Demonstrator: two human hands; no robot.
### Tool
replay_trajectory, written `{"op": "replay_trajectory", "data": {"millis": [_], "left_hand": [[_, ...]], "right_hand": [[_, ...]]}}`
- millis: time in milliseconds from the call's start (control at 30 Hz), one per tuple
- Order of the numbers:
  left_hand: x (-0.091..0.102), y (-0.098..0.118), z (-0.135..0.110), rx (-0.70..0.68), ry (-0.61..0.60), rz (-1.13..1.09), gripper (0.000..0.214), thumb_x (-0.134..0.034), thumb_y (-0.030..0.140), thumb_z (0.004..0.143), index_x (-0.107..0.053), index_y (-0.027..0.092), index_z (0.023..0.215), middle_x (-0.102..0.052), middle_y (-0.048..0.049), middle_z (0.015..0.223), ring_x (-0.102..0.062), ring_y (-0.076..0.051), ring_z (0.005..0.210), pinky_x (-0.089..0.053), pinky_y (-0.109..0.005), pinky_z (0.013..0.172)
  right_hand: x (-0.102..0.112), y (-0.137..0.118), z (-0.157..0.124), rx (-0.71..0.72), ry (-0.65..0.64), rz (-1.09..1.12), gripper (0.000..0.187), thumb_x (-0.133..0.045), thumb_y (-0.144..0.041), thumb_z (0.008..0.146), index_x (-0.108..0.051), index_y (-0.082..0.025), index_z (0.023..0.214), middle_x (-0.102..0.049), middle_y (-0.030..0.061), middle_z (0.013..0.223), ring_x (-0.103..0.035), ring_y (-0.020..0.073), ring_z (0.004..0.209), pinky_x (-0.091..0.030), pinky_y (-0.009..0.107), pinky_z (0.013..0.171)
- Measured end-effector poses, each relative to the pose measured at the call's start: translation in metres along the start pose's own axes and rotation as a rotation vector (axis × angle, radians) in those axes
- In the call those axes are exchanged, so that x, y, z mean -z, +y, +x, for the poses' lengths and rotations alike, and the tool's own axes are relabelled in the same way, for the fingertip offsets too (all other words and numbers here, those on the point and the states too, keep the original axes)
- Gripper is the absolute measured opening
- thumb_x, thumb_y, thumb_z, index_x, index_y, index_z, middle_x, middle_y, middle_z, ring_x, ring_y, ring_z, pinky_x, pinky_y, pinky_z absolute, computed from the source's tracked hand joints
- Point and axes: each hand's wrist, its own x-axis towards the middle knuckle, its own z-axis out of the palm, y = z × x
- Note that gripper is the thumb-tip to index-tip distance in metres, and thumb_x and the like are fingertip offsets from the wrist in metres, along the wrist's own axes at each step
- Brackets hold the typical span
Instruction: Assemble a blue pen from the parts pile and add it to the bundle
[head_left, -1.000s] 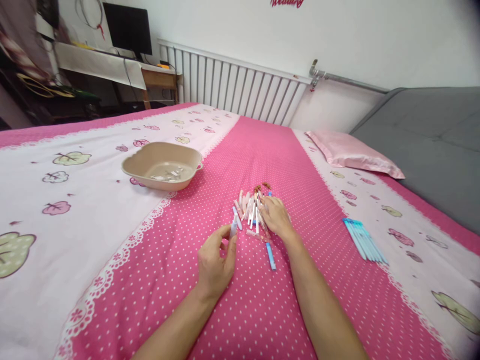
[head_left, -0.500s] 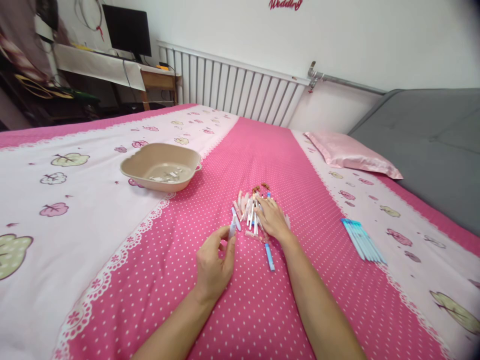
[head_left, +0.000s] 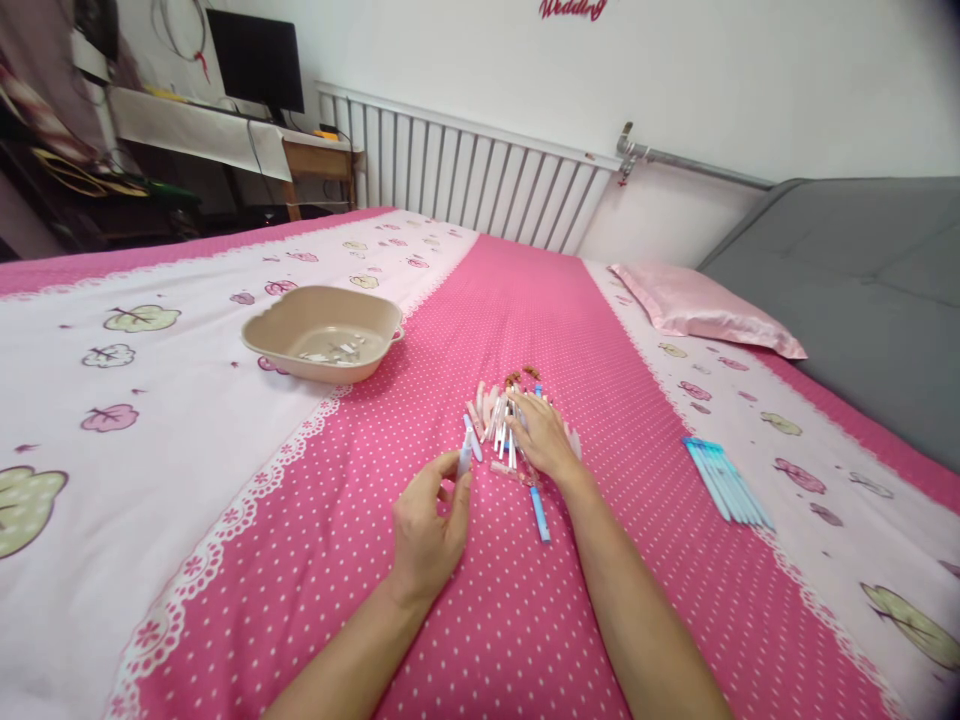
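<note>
A heap of small pens and pen parts (head_left: 501,420), white, pink and blue, lies in the middle of the pink dotted bedspread (head_left: 525,620). My right hand (head_left: 544,438) rests on top of this heap with its fingers spread flat. My left hand (head_left: 427,528) is just left of the heap and pinches a small white pen piece (head_left: 466,458) between thumb and fingertips. A single blue pen (head_left: 540,512) lies on the spread beside my right wrist.
A beige plastic basin (head_left: 324,332) holding several small pieces sits at the back left. A neat bundle of light blue pens (head_left: 726,482) lies to the right. A pink pillow (head_left: 701,308), a grey sofa (head_left: 862,290) and a white radiator (head_left: 465,175) are behind.
My right hand has slid slightly left over the heap. The left hand keeps its pinch on the white piece and has barely moved.
</note>
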Motion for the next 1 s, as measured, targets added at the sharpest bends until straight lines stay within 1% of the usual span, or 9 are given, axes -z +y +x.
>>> {"op": "replay_trajectory", "data": {"millis": [67,167,267,400,500,600,800,900,1000], "left_hand": [[0.000,0.000,0.000,0.009,0.007,0.009,0.017,-0.052,0.019,0.088,-0.058,0.016,0.103,-0.068,-0.0035,0.084,-0.064,-0.012,0.071,-0.053,-0.022,0.061],[0.001,0.000,0.001,0.037,0.008,0.002,0.017,-0.052,0.020,0.088,-0.058,0.016,0.103,-0.068,-0.0034,0.084,-0.065,-0.012,0.071,-0.053,-0.022,0.061],[0.001,0.000,0.001,0.052,0.009,-0.006,0.017,-0.052,0.021,0.087,-0.058,0.016,0.102,-0.069,-0.0034,0.085,-0.065,-0.012,0.072,-0.053,-0.022,0.061],[0.001,0.001,0.002,0.064,0.012,-0.003,0.018,-0.052,0.022,0.087,-0.059,0.016,0.103,-0.069,-0.0034,0.084,-0.065,-0.012,0.071,-0.053,-0.022,0.061],[0.001,0.002,0.003,0.072,0.014,-0.001,0.017,-0.052,0.023,0.088,-0.059,0.016,0.102,-0.069,-0.0036,0.083,-0.065,-0.012,0.069,-0.053,-0.022,0.060],[0.001,0.003,0.003,0.083,0.010,-0.007,0.017,-0.052,0.023,0.088,-0.059,0.016,0.101,-0.069,-0.0040,0.083,-0.065,-0.012,0.069,-0.053,-0.023,0.060],[0.001,0.001,0.002,0.095,0.009,-0.005,0.017,-0.052,0.023,0.087,-0.059,0.017,0.101,-0.069,-0.0042,0.085,-0.065,-0.013,0.072,-0.054,-0.024,0.061],[0.001,0.001,0.001,0.086,0.011,-0.001,0.017,-0.052,0.022,0.087,-0.059,0.016,0.102,-0.069,-0.0043,0.085,-0.065,-0.013,0.072,-0.053,-0.023,0.061],[0.001,0.001,0.002,0.086,0.014,-0.008,0.017,-0.052,0.022,0.087,-0.059,0.016,0.102,-0.069,-0.0040,0.085,-0.065,-0.013,0.071,-0.053,-0.023,0.061]], "right_hand": [[0.002,-0.004,0.001,0.041,0.032,0.011,0.041,-0.045,-0.028,0.091,-0.053,-0.015,0.129,-0.056,0.0111,0.132,-0.045,0.0251,0.124,-0.030,0.041,0.106],[0.007,-0.012,0.002,0.090,0.059,0.013,0.034,-0.046,-0.022,0.090,-0.061,-0.017,0.120,-0.064,0.0103,0.118,-0.051,0.0245,0.111,-0.035,0.039,0.098],[0.011,-0.021,0.002,0.109,0.030,-0.004,0.030,-0.045,-0.019,0.091,-0.066,-0.020,0.112,-0.067,0.0086,0.105,-0.054,0.0230,0.099,-0.037,0.037,0.090],[0.012,-0.027,0.001,0.134,-0.033,-0.048,0.027,-0.046,-0.026,0.093,-0.068,-0.023,0.107,-0.067,0.0069,0.094,-0.053,0.0219,0.096,-0.035,0.036,0.089],[0.010,-0.029,0.000,0.130,-0.061,-0.097,0.025,-0.048,-0.030,0.092,-0.069,-0.023,0.102,-0.066,0.0072,0.093,-0.053,0.0218,0.097,-0.034,0.035,0.090],[0.010,-0.030,-0.001,0.121,-0.058,-0.121,0.024,-0.048,-0.031,0.092,-0.068,-0.022,0.100,-0.065,0.0074,0.093,-0.053,0.0224,0.097,-0.034,0.035,0.091],[0.014,-0.034,-0.003,0.065,-0.011,-0.126,0.018,-0.051,-0.032,0.090,-0.065,-0.021,0.093,-0.064,0.0076,0.093,-0.054,0.0228,0.093,-0.037,0.034,0.086],[0.016,-0.036,-0.003,0.039,-0.007,-0.125,0.018,-0.054,-0.034,0.088,-0.065,-0.020,0.092,-0.063,0.0084,0.091,-0.054,0.0236,0.093,-0.038,0.035,0.085],[0.016,-0.039,-0.002,0.059,0.032,-0.090,0.019,-0.055,-0.032,0.087,-0.067,-0.019,0.093,-0.062,0.0094,0.099,-0.053,0.0233,0.097,-0.037,0.035,0.088]]}}
